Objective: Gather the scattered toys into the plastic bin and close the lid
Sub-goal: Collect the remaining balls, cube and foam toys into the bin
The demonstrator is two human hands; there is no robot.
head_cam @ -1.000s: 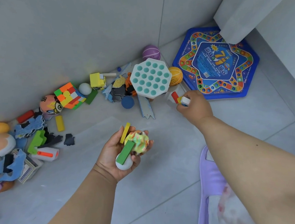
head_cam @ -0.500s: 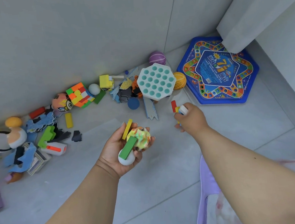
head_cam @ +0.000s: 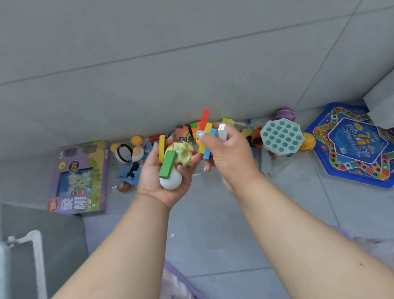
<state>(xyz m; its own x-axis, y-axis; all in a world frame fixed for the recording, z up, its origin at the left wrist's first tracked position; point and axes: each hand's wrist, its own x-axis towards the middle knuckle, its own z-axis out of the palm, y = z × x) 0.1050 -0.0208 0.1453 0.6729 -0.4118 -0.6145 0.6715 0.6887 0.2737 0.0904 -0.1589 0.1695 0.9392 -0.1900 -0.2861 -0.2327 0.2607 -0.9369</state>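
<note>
Left hand (head_cam: 165,175): centre of the frame, palm up; a full grip is held on a white ball (head_cam: 171,184), a green block (head_cam: 167,164), a yellow block (head_cam: 162,148) and a mottled green-yellow squishy toy (head_cam: 181,155).
Right hand (head_cam: 229,151): just right of the left hand, touching or nearly touching it; a fan of thin blocks, red (head_cam: 205,118), yellow and blue, is pinched between thumb and fingers, with a white block (head_cam: 222,131) held at the upper edge.
Plastic bin: not identifiable with certainty; a pale translucent rim (head_cam: 36,251) is seen at lower left of the frame and may belong to it. Lid not seen.
Scattered toys: strung along the foot of the wall across mid-frame; a purple boxed set (head_cam: 82,177) at left, a teal pop-it pad (head_cam: 281,136) right of centre, a purple ball (head_cam: 285,114) and orange ball (head_cam: 308,141) beside it, a blue game board (head_cam: 360,146) at far right.
Risk, overload: both hands are judged full; the green block lies loose on top of the ball and could slide off if the palm is tilted.
Risk, transfer: if the fanned blocks are passed into the left hand, the pile could be toppled.
Risk, fan: the thin blocks are held only by a pinch; one could be lost on the way to the bin.
Risk, rolling: a dropped ball would be expected to run across the tiled floor (head_cam: 221,230).
</note>
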